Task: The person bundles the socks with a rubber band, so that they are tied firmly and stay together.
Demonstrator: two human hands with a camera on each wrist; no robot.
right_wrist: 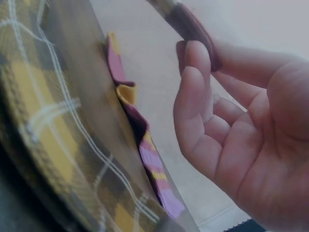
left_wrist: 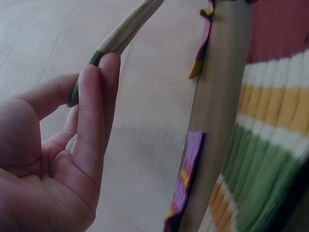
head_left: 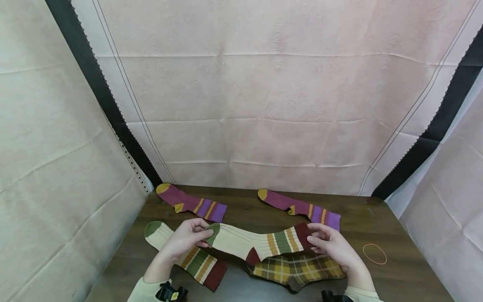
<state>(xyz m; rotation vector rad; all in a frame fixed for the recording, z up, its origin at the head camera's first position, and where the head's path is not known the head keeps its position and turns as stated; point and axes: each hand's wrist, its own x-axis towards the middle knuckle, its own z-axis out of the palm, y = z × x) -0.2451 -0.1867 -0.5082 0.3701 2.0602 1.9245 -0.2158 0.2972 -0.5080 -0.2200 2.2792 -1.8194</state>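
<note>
A cream sock (head_left: 241, 241) with a green toe, maroon heel and cuff, and green and orange stripes is stretched level above the table. My left hand (head_left: 188, 237) pinches its green toe between thumb and fingers. At the other end, my right hand (head_left: 333, 247) pinches the maroon cuff (right_wrist: 193, 29). Beneath my left hand lies a matching cream sock (head_left: 200, 266), partly covered by that hand. Below the held sock rests a yellow and brown plaid sock (head_left: 302, 270), its upper edge hidden; whether a second one lies under it I cannot tell.
Two purple socks with yellow toes lie near the table's back edge, one purple sock (head_left: 192, 201) on the left, the other purple sock (head_left: 298, 205) on the right. A rubber band (head_left: 375, 253) is at the right. Pale cloth walls (head_left: 264, 126) surround the wooden table (head_left: 400, 277).
</note>
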